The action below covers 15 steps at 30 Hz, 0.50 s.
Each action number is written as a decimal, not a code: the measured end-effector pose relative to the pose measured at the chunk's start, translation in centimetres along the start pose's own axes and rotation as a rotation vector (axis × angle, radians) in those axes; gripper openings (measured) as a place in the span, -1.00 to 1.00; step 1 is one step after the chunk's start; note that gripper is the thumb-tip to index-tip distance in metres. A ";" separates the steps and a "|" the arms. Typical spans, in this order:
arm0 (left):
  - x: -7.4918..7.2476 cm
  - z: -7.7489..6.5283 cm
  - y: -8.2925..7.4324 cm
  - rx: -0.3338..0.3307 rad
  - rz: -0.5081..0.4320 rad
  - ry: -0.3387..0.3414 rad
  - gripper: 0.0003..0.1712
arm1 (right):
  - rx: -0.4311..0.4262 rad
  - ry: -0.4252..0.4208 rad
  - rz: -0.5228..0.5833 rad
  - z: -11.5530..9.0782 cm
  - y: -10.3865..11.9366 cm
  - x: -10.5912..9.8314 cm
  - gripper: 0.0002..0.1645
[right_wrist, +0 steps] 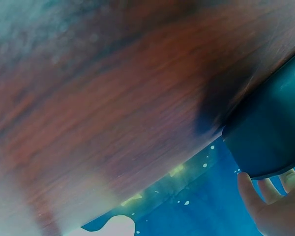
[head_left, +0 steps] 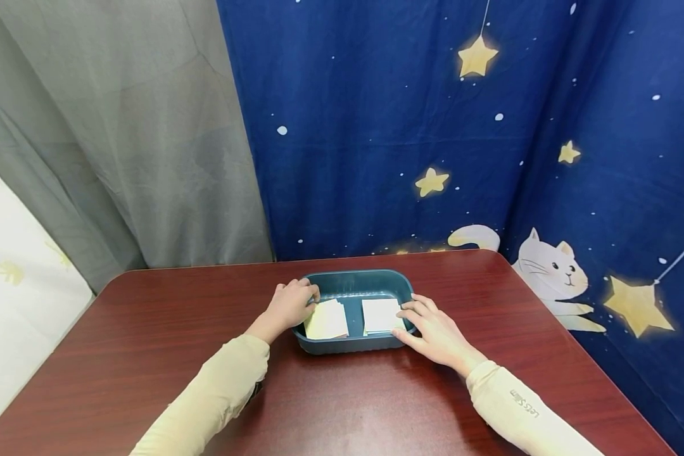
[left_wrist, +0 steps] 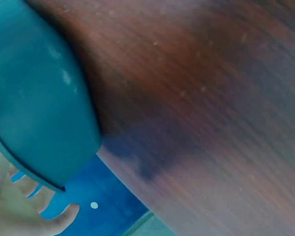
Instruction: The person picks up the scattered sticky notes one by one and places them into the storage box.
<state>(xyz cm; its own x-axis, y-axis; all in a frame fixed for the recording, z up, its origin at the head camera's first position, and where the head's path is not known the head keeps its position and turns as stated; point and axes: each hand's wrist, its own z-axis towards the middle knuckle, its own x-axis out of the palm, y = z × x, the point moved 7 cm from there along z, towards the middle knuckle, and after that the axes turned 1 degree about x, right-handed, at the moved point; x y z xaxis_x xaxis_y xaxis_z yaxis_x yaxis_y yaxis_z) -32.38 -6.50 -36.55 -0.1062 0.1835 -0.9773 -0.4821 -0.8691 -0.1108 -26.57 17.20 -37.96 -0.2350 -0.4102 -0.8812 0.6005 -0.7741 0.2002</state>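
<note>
A dark teal oblong basin stands on the table, holding two stacks of square paper notes. The pale yellow notes lie in its left half and the white notes in its right half. At the left end, my left hand reaches over the rim, fingers loosely bent beside the yellow notes. My right hand lies across the right end with fingers spread, fingertips at the edge of the white notes. Each wrist view shows the basin's outer wall with fingers above its rim.
The reddish-brown wooden table extends around the basin. Behind it hang a grey curtain and a blue curtain printed with stars and a white cat. A bright white area borders the table on the left.
</note>
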 end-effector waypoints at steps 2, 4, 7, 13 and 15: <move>0.2 -0.1 -0.1 0.006 0.013 -0.010 -0.92 | -0.001 0.000 0.002 0.0 0.0 0.0 -0.45; 0.3 -0.2 -0.1 0.002 0.015 -0.014 -0.89 | -0.002 0.002 0.003 0.0 0.1 0.0 -0.45; 0.3 -0.5 -0.2 -0.005 0.004 -0.018 -0.81 | 0.001 0.004 0.000 0.0 0.0 -0.1 -0.45; -0.3 -0.9 -0.5 0.009 -0.039 -0.044 -0.75 | 0.007 0.009 0.005 0.0 0.1 -0.2 -0.45; -0.4 -1.0 -0.6 0.018 -0.045 -0.055 -0.74 | 0.005 0.010 0.006 0.0 0.1 -0.2 -0.45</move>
<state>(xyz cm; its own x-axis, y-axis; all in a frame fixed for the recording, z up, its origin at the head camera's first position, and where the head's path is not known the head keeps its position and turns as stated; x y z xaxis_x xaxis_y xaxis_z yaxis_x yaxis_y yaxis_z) -31.17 -6.51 -36.28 -0.1317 0.2474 -0.9599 -0.5026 -0.8513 -0.1505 -26.47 17.21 -37.82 -0.2233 -0.4100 -0.8843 0.5978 -0.7742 0.2080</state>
